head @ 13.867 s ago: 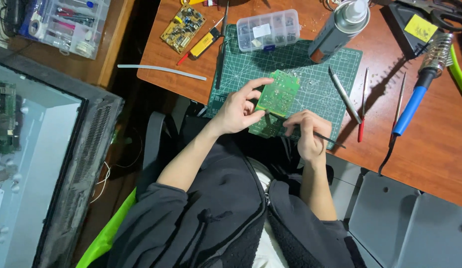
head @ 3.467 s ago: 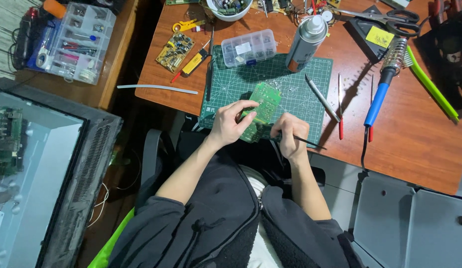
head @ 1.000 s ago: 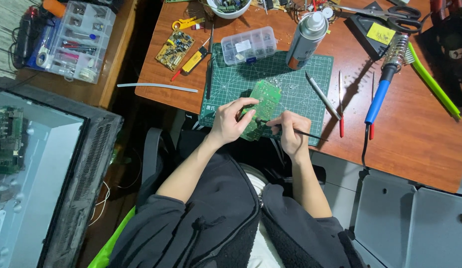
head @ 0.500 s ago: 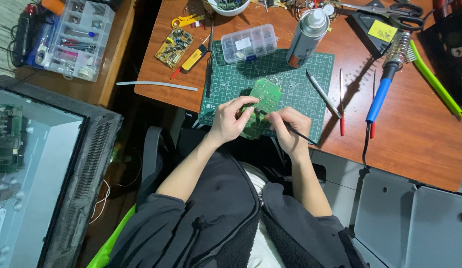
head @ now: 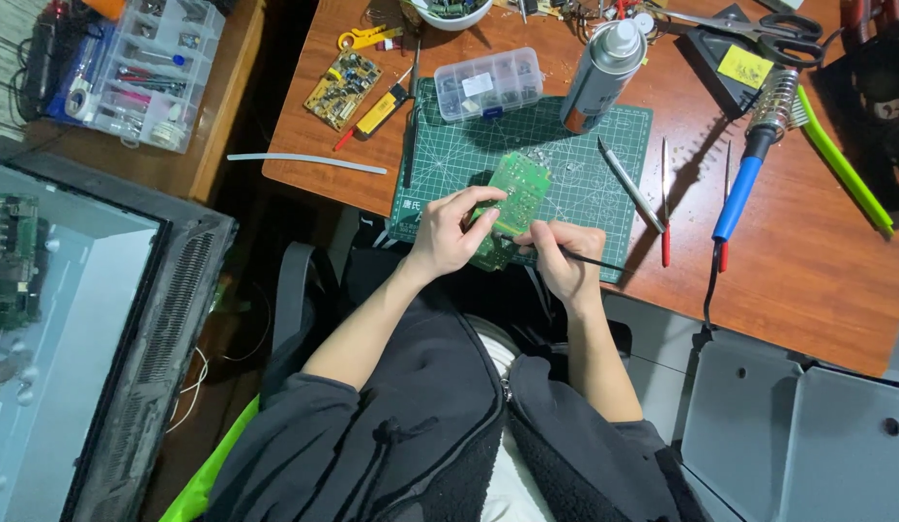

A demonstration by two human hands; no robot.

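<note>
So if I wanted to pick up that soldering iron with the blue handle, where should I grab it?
Probably the blue handle of the soldering iron, coming from above. It lies flat on the wooden desk, with bare wood on both sides for fingers. Keep off the metal coil end further up; it may be hot.

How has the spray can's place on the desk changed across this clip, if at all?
No. The spray can stands at the cutting mat's far right corner, beside the clear parts box, just as before; only the head camera shifted.
</note>
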